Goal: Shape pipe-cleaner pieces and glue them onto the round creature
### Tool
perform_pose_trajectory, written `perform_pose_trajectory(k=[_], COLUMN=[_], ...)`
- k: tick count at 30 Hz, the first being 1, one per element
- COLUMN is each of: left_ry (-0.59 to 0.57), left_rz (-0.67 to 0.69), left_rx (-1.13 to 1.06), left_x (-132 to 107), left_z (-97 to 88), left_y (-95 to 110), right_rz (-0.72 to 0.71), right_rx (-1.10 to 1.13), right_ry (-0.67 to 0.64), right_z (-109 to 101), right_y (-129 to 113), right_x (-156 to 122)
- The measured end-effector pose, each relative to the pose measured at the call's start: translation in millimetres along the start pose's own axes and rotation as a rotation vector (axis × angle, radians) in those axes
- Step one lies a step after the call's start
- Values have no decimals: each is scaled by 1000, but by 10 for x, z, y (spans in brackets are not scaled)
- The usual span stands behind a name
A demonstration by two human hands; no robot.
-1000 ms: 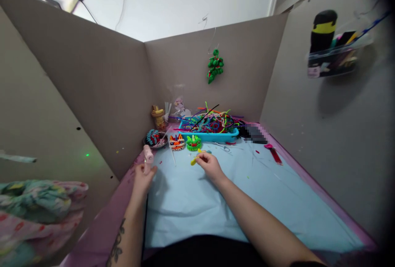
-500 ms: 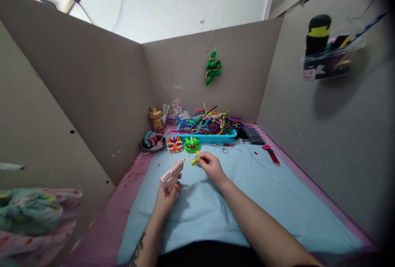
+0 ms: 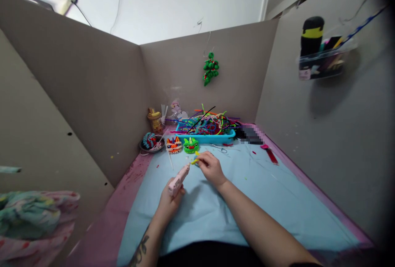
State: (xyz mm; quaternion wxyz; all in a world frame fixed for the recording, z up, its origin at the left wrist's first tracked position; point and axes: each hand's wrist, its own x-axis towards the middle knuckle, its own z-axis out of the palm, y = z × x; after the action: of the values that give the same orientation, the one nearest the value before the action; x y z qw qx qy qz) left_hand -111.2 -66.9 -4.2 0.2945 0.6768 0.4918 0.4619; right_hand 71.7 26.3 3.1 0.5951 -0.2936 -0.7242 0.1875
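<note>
My left hand is wrapped round a pale pink glue gun, its nozzle pointing up and to the right. The nozzle tip is close to a small yellow fuzzy piece; whether they touch I cannot tell. My right hand pinches that piece between thumb and fingertips, and a bit of blue shows beside it. Just beyond stand a green fuzzy animal head and an orange and white one.
A blue tray heaped with colourful pipe cleaners stands at the back. Scissors lie before it. A dark bowl and a jar are at left; a red-bladed tool lies right. Grey panels enclose the table.
My left hand has moved the glue gun right and turned it, bringing its nozzle up to the yellow piece. My right hand stays nearly in place.
</note>
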Motion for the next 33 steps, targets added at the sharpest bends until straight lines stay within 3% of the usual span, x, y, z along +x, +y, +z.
perform_pose_trajectory(k=[12, 33], left_ry=[-103, -153], left_rz=[143, 158], left_rx=[-45, -34], left_x=[21, 41], left_z=[5, -3], left_y=[25, 16], right_rz=[-50, -38], right_rx=[-24, -18], right_ry=[-25, -11], right_z=[24, 25], right_y=[-3, -9], right_x=[-16, -6])
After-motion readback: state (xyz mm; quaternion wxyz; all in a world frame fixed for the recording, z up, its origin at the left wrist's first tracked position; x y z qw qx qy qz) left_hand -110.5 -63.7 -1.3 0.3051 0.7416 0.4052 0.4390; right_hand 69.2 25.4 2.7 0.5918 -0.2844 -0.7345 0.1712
